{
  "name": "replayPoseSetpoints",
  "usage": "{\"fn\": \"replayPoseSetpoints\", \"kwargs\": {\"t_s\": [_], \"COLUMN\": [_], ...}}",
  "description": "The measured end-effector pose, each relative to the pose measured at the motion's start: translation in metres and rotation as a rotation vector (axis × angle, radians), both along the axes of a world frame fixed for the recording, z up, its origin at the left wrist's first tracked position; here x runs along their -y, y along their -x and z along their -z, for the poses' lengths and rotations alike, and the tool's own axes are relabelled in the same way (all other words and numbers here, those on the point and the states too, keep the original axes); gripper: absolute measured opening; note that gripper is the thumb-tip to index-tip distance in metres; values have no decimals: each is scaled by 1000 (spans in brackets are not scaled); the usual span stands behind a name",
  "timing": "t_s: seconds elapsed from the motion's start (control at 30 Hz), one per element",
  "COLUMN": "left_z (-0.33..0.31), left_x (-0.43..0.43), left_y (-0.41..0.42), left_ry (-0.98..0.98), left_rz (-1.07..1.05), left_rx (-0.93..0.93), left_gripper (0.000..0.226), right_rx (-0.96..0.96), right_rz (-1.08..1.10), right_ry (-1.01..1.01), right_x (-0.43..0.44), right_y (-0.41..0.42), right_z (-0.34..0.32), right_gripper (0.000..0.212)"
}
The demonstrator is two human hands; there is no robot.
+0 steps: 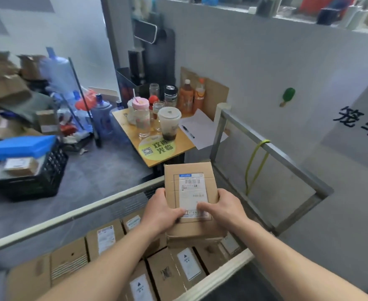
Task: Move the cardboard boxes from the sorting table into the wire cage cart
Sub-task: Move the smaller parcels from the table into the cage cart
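Observation:
I hold a small cardboard box [190, 181] with a white shipping label above the wire cage cart [272, 148]. My left hand [160, 210] grips its left near corner and my right hand [224, 208] grips its right near corner, thumbs on the label. Below it, inside the cart, several labelled cardboard boxes [172, 272] lie packed side by side. The held box hangs over the far right part of that layer. The sorting table is out of view.
A small wooden table [133, 135] with cups, jars, bottles, paper and a pen stands just beyond the cart's far rail. A black crate [48, 172] with parcels sits on the floor at left, before a pile of boxes and bottles. A grey wall borders the cart's right.

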State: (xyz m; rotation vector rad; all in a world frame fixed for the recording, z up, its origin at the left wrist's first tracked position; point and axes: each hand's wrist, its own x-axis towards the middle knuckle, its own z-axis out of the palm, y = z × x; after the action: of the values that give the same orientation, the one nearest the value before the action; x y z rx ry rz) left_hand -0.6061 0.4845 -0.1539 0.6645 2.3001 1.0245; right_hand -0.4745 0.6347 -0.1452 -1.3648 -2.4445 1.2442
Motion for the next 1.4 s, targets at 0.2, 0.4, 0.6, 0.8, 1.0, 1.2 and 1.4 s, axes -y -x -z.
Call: {"fn": "replayPoseSetpoints", "kwargs": {"t_s": [0.2, 0.4, 0.6, 0.8, 1.0, 1.2, 1.4], "left_z": [19, 42, 72, 102, 140, 200, 278], "left_x": [-7, -2, -3, -3, -15, -46, -72], "left_y": [16, 34, 60, 81, 89, 86, 84], "left_ry": [26, 57, 82, 108, 147, 178, 221], "left_rz": [-190, -291, -299, -295, -277, -316, -381], "left_rx": [24, 72, 135, 175, 244, 299, 362], "left_gripper": [65, 61, 60, 63, 72, 65, 74], "right_rx": [-4, 19, 100, 157, 229, 277, 321], "right_rz": [-181, -297, -322, -320, -315, -354, -425], "right_ry": [39, 68, 72, 70, 110, 131, 141], "right_x": [-25, -30, -31, -30, -44, -78, -105], "right_y": [43, 77, 104, 131, 141, 147, 154], "right_z": [23, 43, 68, 97, 140, 203, 284], "right_gripper": [47, 48, 50, 48, 46, 43, 44]}}
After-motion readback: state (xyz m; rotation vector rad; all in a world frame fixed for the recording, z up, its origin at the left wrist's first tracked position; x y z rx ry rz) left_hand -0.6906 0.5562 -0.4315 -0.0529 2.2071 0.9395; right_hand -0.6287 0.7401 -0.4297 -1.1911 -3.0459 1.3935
